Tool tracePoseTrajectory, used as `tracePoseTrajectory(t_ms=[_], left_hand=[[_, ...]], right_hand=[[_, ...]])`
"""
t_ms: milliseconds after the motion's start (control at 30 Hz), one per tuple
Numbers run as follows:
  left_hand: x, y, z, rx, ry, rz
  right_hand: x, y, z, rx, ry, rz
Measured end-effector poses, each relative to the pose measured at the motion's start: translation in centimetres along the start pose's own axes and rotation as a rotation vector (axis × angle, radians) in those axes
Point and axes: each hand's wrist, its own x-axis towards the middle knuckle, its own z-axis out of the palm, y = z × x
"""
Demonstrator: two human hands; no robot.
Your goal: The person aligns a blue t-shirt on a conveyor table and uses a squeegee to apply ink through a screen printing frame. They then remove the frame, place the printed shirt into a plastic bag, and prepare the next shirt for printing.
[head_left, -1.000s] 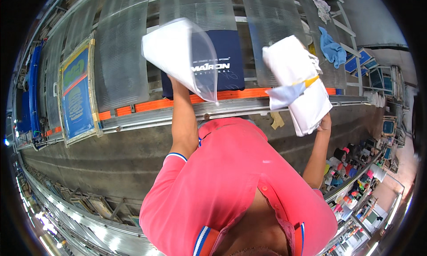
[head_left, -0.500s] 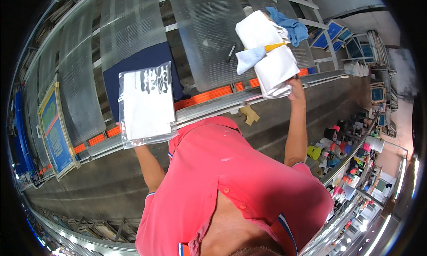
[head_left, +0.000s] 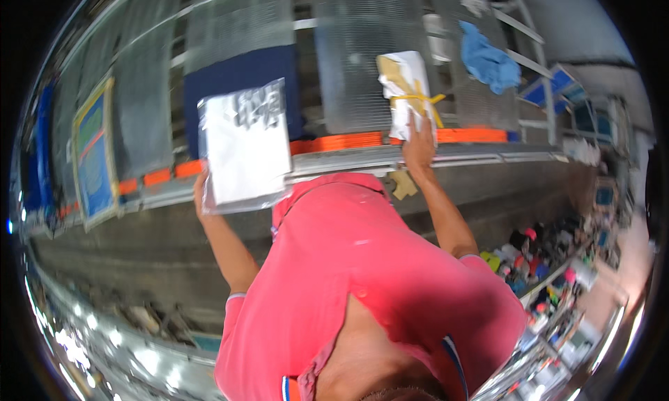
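On the left, my left hand [head_left: 201, 192] grips the edge of a clear plastic bag [head_left: 247, 150] holding a flat white sheet or cloth, with dark smudged markings near its top. Most of the fingers are hidden behind the bag. Under and beyond it lies a navy blue cloth [head_left: 240, 70]. To the right, my right hand [head_left: 419, 148] has its fingers on a folded white cloth bundle [head_left: 412, 68] with a tan patch. A yellow strip [head_left: 418, 96] is tied round the bundle; motion blurs its details.
Translucent ribbed panels [head_left: 352, 52] cover the long metal-framed table, edged by an orange strip [head_left: 338, 143]. A crumpled blue cloth [head_left: 488, 58] lies at the right. A framed screen [head_left: 96, 153] leans at the left. Scraps and containers [head_left: 533, 258] crowd the floor at right.
The white bundle has moved left and turned, showing a narrower side with the yellow tie. My right hand has shifted left with it. My left hand still holds the bag, and the view has shifted.
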Motion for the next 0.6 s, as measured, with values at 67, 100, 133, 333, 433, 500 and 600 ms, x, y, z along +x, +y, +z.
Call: tracePoseTrajectory(t_ms=[67,100,133,333,433,500,600], left_hand=[[0.9,0.5,0.2,0.029,-0.002,0.042],[1.1,0.6,-0.1,0.030,0.015,0.007],[3.8,-0.1,-6.1,0.186,0.020,0.044],[1.8,-0.2,2.6,0.098,-0.156,0.099],[1.9,-1.2,2.1,-0.115,-0.261,0.095],[3.4,-2.2,1.9,-0.134,-0.200,0.093],[5.1,-3.1,1.0,0.035,-0.041,0.080]], right_hand=[[-1.4,-0.4,0.9,0.161,-0.078,0.067],[-1.8,-0.8,0.7,0.163,-0.104,0.053],[-1.6,-2.0,0.0,0.178,-0.128,0.021],[-3.8,-4.5,0.7,0.296,-0.018,0.089],[-3.8,-6.5,-0.6,0.278,-0.126,0.160],[-4.1,-6.5,-0.4,0.331,-0.068,0.199],[-3.0,-5.3,0.8,0.386,0.142,0.313]])
